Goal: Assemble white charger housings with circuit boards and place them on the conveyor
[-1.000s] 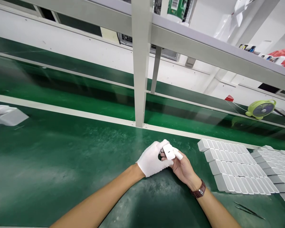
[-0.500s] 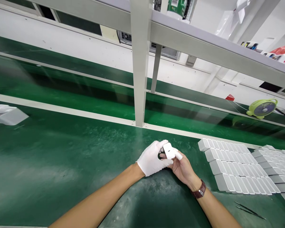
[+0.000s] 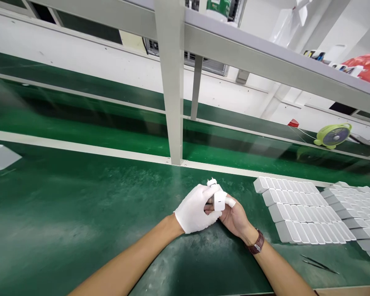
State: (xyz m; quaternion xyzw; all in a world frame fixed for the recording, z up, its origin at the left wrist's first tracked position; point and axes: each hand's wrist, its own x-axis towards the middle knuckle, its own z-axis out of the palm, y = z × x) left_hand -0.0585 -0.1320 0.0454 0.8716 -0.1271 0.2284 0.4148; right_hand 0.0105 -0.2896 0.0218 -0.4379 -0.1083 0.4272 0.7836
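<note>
My left hand wears a white glove and my right hand is bare with white finger cots and a brown wristwatch. Together they grip a small white plug adapter just above the green work surface. The adapter stands upright between the fingers, its metal prongs pointing up and away. To the right of my hands lie rows of identical white adapters, packed side by side.
A grey upright post and shelf rail stand behind my hands. Black tweezers lie at the lower right. A white box rests at the far left, a small green fan at the far right. More white adapters lie at the right edge.
My hands turned the adapter from lying flat with its slot face up to standing upright with its prongs showing on top. The view drifted slightly.
</note>
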